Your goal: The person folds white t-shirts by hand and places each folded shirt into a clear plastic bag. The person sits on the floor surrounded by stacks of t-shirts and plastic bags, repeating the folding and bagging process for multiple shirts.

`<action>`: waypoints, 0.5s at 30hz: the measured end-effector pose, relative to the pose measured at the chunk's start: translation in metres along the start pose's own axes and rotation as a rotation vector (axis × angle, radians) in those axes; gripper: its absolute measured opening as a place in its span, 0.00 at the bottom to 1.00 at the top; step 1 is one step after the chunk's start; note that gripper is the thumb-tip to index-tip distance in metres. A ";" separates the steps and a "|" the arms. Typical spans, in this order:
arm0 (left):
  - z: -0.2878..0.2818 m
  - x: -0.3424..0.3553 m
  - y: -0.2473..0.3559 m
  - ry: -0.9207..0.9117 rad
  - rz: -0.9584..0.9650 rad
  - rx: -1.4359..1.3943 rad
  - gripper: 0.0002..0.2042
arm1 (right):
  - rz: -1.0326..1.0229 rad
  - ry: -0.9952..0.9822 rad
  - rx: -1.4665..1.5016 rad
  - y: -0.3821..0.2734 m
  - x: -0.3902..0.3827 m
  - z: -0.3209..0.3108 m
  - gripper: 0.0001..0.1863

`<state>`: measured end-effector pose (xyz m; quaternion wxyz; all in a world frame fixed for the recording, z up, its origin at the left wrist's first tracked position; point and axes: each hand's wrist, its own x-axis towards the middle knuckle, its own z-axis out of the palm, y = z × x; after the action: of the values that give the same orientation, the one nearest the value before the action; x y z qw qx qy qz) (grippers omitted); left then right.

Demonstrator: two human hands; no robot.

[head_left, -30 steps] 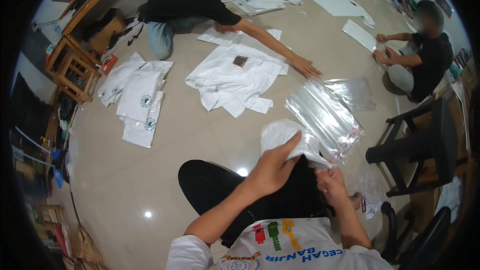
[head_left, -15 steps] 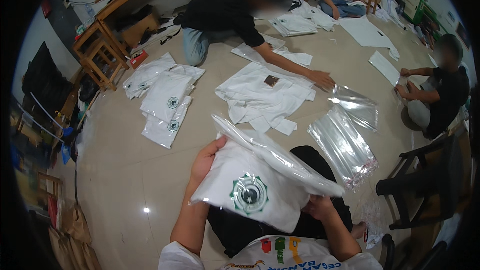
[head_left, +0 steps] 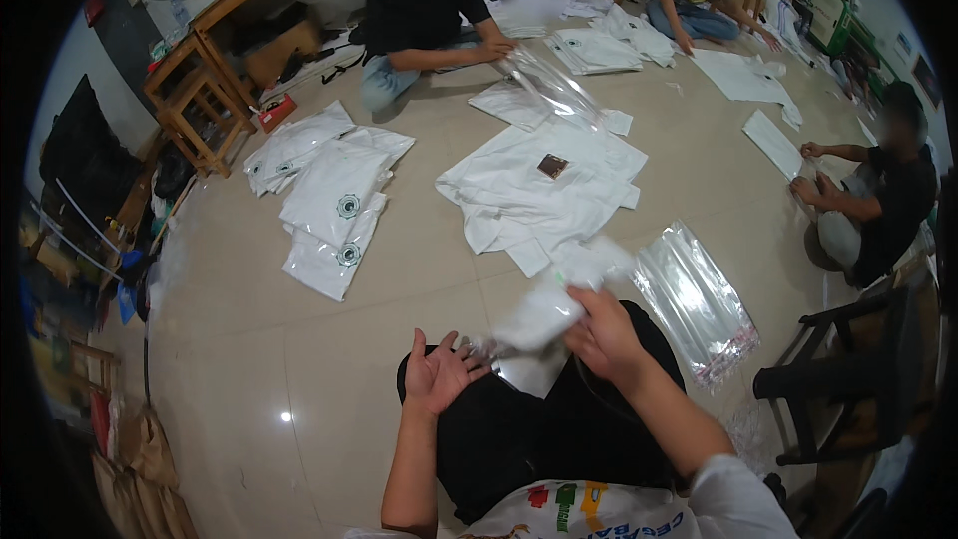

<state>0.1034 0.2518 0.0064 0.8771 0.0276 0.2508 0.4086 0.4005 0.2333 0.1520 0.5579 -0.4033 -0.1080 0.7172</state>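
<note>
My right hand (head_left: 604,337) grips a folded white shirt in a clear bag (head_left: 541,317), tilted and blurred by motion above my knees. My left hand (head_left: 446,375) is open beside it, palm up with fingers spread, holding nothing. On the floor ahead lies a loose pile of white shirts (head_left: 499,185) with a small dark square (head_left: 552,167) on top. To the right of my knees is a stack of clear plastic bags (head_left: 696,299). Bagged white shirts with round green emblems (head_left: 334,212) lie overlapping at the left.
Across from me a seated person in black (head_left: 414,15) holds a clear bag (head_left: 549,85). Two more people sit at the far right, each with white cloth. A black stool (head_left: 848,369) stands at the right; a wooden stool (head_left: 205,110) is at the far left.
My left hand has let go of the bagged shirt, which my right hand now holds, swung and turned. The person in black has sat back, taking a clear bag from beside the stack.
</note>
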 end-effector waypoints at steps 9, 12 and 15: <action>-0.001 0.006 0.010 -0.174 -0.012 -0.087 0.42 | -0.336 -0.221 -0.173 -0.088 0.254 0.143 0.08; 0.009 0.011 0.010 -0.137 -0.036 -0.076 0.41 | -0.238 -0.093 -0.367 -0.095 0.301 0.143 0.10; 0.018 0.020 0.006 -0.129 -0.062 -0.098 0.40 | -0.344 -0.120 -0.856 -0.063 0.315 0.081 0.13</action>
<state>0.1186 0.2732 0.0152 0.9041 0.0031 0.1741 0.3904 0.3730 0.5593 0.0986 0.4451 -0.5311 -0.4918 0.5273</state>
